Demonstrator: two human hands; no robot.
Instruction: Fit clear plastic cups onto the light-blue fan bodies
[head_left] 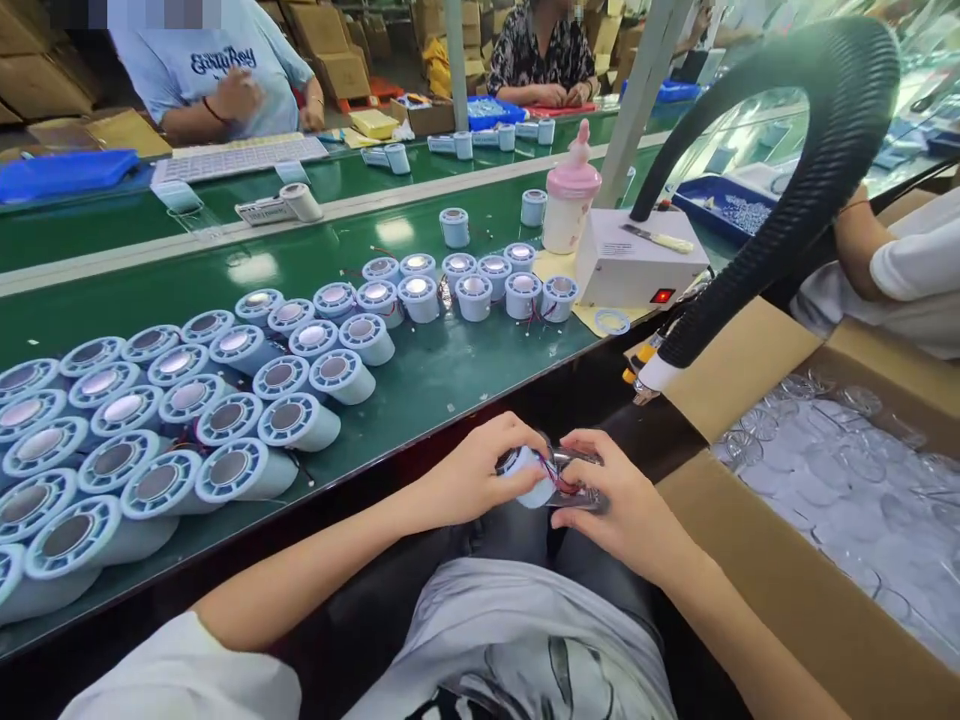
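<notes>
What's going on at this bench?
The wearer's left hand holds a light-blue cylindrical part; the right hand grips a clear plastic piece against it, thin red wires showing between the hands. Both are over the lap, off the green flat-topped bench. Similar light-blue cylinders stand there in rows; an open brown cardboard box of clear plastic parts sits right.

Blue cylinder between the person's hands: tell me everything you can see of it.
The cylinder is pale blue and smooth, apparently plastic. Thin dark red wires show at its right end, beside a clear piece. It is held tilted above the lap, off the green table. The left hand grips it; the right hand holds the clear piece. Fingers hide much of it.
</notes>
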